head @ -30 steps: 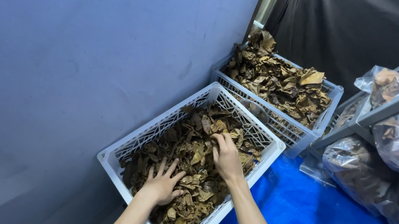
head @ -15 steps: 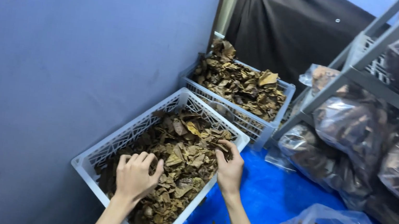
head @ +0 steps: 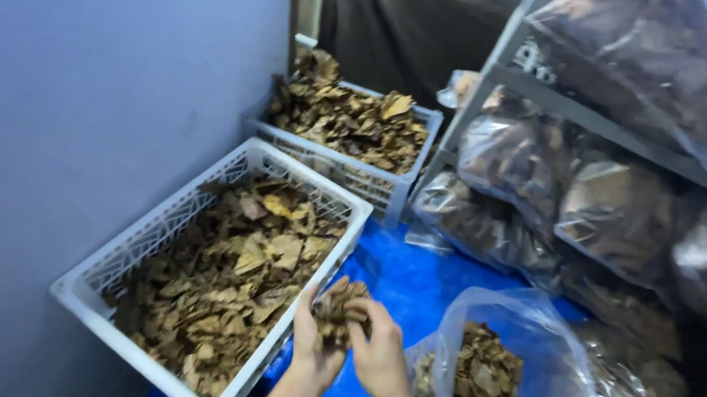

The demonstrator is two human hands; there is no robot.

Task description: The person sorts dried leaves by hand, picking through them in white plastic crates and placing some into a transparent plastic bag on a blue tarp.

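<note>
Both hands clasp one bunch of dried brown leaves (head: 340, 307) above the blue tarp, just right of the near white crate's rim (head: 296, 330). My left hand (head: 309, 337) cups the bunch from the left and my right hand (head: 377, 351) presses it from the right. The near white crate holds a thick layer of dried leaves (head: 220, 281). To the right stands an open clear plastic bag (head: 534, 366) with some leaves inside (head: 481, 376).
A second white crate (head: 350, 156) heaped with leaves stands farther back. A grey metal shelf (head: 590, 117) on the right carries stuffed clear bags of leaves (head: 622, 211). A blue-grey wall (head: 59, 108) runs along the left. A blue tarp (head: 416, 282) covers the floor.
My hands have lifted out of the near crate with a bunch of leaves and moved right, toward the open bag. The view has swung right, showing more of the shelf.
</note>
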